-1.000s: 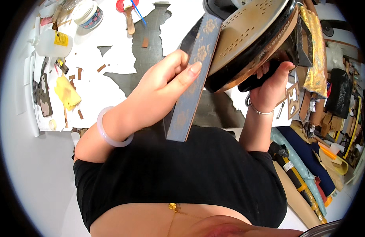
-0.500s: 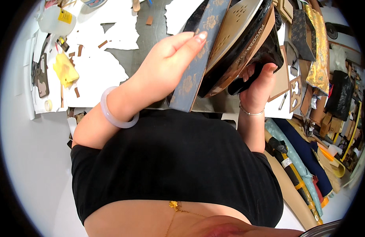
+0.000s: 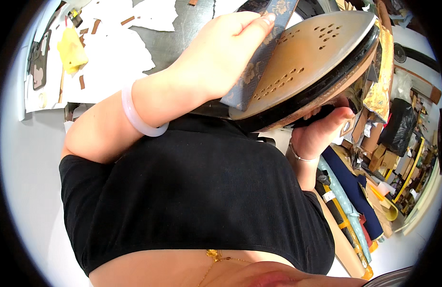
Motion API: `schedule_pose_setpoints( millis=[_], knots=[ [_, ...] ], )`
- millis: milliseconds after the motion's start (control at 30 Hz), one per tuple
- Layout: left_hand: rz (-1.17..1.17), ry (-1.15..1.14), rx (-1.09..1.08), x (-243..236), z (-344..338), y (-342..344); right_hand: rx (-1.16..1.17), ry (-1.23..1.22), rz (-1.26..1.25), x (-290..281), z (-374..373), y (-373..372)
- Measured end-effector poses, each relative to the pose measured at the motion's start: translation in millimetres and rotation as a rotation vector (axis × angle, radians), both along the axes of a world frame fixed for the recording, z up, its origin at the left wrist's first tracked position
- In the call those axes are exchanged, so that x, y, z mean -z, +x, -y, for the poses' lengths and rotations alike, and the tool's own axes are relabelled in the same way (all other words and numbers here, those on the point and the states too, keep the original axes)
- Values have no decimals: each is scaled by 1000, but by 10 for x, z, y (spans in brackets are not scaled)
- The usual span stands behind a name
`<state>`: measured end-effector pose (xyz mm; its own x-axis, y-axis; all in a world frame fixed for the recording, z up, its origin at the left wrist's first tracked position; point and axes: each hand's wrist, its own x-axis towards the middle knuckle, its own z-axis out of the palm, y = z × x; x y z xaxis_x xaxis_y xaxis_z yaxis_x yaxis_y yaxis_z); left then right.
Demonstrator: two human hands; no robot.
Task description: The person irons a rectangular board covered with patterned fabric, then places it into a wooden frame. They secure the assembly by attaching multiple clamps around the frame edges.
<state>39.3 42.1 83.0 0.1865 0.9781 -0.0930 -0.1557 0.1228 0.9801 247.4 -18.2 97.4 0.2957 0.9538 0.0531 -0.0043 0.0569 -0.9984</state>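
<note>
My right hand (image 3: 321, 126) is wrapped round the handle of a steam iron (image 3: 309, 62), tilted up so that its metal soleplate with groups of steam holes faces left and upward. In my left hand (image 3: 221, 55) is a flat blue-grey strip (image 3: 261, 62) with a gold flower pattern, my thumb lying on its face. The strip stands on a slant against the soleplate's left edge; I cannot tell whether the two touch. Fingers on the strip's far side are hidden, and the iron's body covers part of the right-hand grip.
White torn paper (image 3: 115, 52) covers the table's left side, with brown scraps, a yellow cloth-like piece (image 3: 71, 50) and a phone (image 3: 40, 60). Gold patterned fabric (image 3: 382, 71) hangs at the right. Below it stand several fabric rolls (image 3: 343, 196), near cluttered shelving.
The iron has turned and come up to the right, so more of its soleplate shows. My left hand and the strip have shifted up and to the right.
</note>
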Motion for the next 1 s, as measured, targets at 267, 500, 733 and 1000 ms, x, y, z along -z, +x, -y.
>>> schedule_pose_setpoints(
  millis=[267, 500, 733, 1000],
  knots=[
    [-23, 19, 22, 50, 1, -40, -2, 20, 85, -135, 24, -8],
    [-16, 119, 42, 120, -30, -18, 116, 52, 144, -264, 33, -121],
    [-62, 159, 14, 137, -7, -36, 96, 32, 228, -373, 40, -163],
    [-86, 118, 49, 93, -29, -53, 88, 85, 211, -419, 8, -198]
  ],
)
